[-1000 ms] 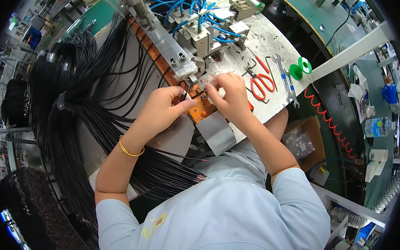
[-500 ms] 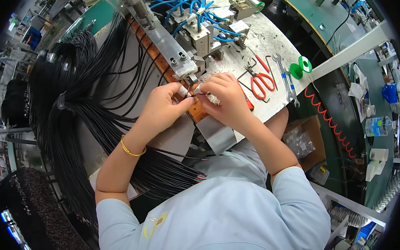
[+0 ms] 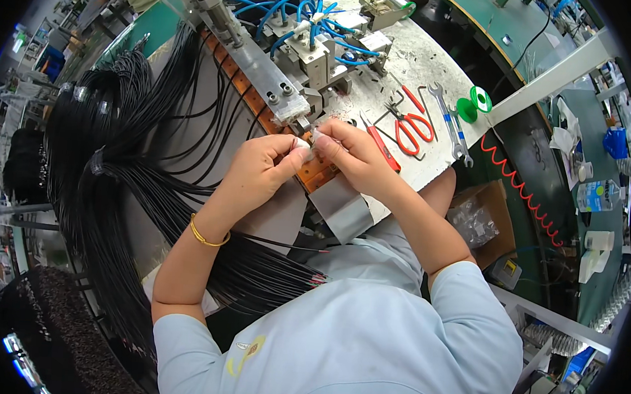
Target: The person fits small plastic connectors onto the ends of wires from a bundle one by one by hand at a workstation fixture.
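My left hand (image 3: 256,170) and my right hand (image 3: 358,156) meet in front of the metal press head (image 3: 289,109), over the near end of an orange-brown rail (image 3: 317,174). White covers wrap some of the fingertips. Both hands are closed in a pinch, thumbs against fingers, almost touching each other. Whatever lies between the fingertips is too small and covered to make out. To the left, a large bundle of black cables (image 3: 97,162) spreads over a grey board, several strands running toward the rail. More cable ends (image 3: 314,278) with reddish tips lie near my lap.
Right of the hands, on the white worktop (image 3: 428,67), lie a red-handled tool (image 3: 383,149), red-handled scissors (image 3: 411,133), wrenches (image 3: 450,126) and a green spool (image 3: 474,105). Blue air tubes (image 3: 298,8) feed the machine behind. A cardboard box (image 3: 499,212) stands at the right.
My fingertips have drawn closer together, and the thin dark strand seen between them is now hidden. My right hand has shifted slightly, uncovering more of the red-handled tool.
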The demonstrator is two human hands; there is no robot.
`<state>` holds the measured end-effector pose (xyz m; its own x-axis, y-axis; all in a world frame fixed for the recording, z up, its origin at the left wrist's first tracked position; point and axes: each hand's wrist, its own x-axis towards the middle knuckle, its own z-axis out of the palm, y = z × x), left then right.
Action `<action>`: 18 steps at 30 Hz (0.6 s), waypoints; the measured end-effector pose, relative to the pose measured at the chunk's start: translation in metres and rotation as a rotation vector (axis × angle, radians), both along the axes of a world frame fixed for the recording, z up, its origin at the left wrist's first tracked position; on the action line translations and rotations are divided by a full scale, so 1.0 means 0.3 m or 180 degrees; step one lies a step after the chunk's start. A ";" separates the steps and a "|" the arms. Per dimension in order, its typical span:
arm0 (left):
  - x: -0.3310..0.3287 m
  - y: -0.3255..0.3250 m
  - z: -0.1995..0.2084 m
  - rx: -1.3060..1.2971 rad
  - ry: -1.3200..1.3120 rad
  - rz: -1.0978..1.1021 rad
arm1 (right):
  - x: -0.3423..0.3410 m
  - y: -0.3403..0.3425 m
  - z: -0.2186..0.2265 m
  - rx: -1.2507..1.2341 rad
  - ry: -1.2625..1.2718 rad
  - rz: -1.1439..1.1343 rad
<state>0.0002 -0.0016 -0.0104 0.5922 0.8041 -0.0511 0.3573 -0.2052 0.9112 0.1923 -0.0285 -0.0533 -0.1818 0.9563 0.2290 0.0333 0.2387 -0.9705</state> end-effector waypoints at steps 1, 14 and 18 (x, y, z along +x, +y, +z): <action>0.001 0.002 0.001 0.0048 0.0012 -0.0038 | 0.001 -0.001 -0.003 -0.0001 0.0000 0.0001; -0.005 0.007 0.005 -0.0481 0.0066 -0.0001 | 0.028 0.001 -0.007 0.0370 -0.0778 -0.0159; -0.005 0.006 0.006 -0.0262 0.0099 -0.0021 | 0.031 0.012 -0.004 0.0578 -0.0870 -0.0238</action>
<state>-0.0014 0.0002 -0.0086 0.5945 0.7926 -0.1354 0.3845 -0.1324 0.9136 0.2015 -0.0250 -0.0546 -0.1909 0.9174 0.3493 0.3103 0.3940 -0.8652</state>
